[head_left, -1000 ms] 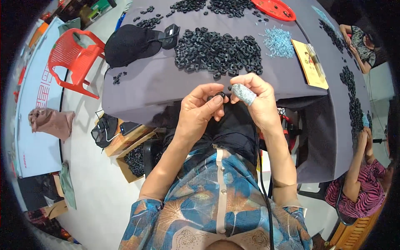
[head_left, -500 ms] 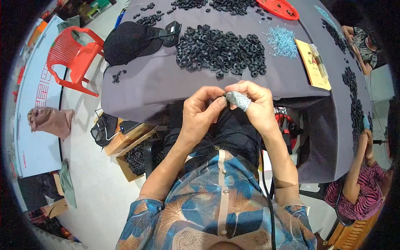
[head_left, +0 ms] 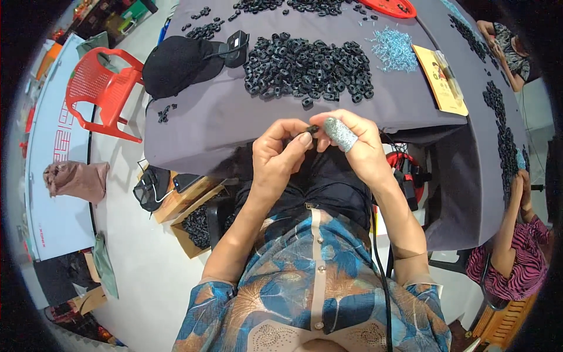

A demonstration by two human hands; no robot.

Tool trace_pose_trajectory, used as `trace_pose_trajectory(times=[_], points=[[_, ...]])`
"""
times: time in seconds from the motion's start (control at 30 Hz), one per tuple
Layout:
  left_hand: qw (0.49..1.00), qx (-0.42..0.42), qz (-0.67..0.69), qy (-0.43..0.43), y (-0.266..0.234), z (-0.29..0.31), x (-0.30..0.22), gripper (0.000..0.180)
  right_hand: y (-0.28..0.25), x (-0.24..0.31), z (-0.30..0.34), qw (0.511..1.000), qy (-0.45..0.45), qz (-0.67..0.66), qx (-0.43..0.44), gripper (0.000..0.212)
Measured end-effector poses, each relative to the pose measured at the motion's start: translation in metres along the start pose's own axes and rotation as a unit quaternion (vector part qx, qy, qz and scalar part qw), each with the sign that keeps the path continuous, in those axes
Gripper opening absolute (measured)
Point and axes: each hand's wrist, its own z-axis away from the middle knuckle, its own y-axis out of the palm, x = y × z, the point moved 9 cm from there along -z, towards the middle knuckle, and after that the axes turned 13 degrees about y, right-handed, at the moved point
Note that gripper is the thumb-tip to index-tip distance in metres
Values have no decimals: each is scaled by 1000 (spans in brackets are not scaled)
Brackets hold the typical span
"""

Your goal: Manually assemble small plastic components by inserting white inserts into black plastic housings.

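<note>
Both hands meet just in front of the table's near edge, above my lap. My left hand (head_left: pixel 275 155) pinches a small black plastic piece (head_left: pixel 314 129) between thumb and fingertips. From the other side my right hand (head_left: pixel 366 144) closes in, its fingertips at the same piece. A speckled grey cover (head_left: pixel 341 134) wraps my right thumb, which is lifted a little off the piece. Fingers partly hide the piece, so its exact shape is unclear. On the table beyond lies a large heap of black plastic parts (head_left: pixel 305 67), one of them apart at its near edge.
Small clear-blue pieces (head_left: pixel 394 50) lie beside a yellow booklet (head_left: pixel 440 79). A black cap (head_left: pixel 179 67), more black parts and a red tray (head_left: pixel 393 7) are on the grey-covered table. Left stands a red chair (head_left: pixel 108 88). Two other people work at the right.
My right thumb has lifted off the fingertips, and the black piece shows more between my hands. The whole view has shifted slightly.
</note>
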Motion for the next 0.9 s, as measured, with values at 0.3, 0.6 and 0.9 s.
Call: trace_pose_trajectory(times=[0.3, 0.6, 0.9], points=[[999, 3, 41, -7, 5, 0, 4, 11, 4, -3, 0, 999, -24, -31, 25, 19], [994, -44, 96, 4, -1, -2, 5, 14, -3, 11, 4, 995, -76, -60, -4, 14], [979, -39, 197, -28, -1, -2, 15, 15, 4, 18, 13, 996, -93, -9, 14, 25]])
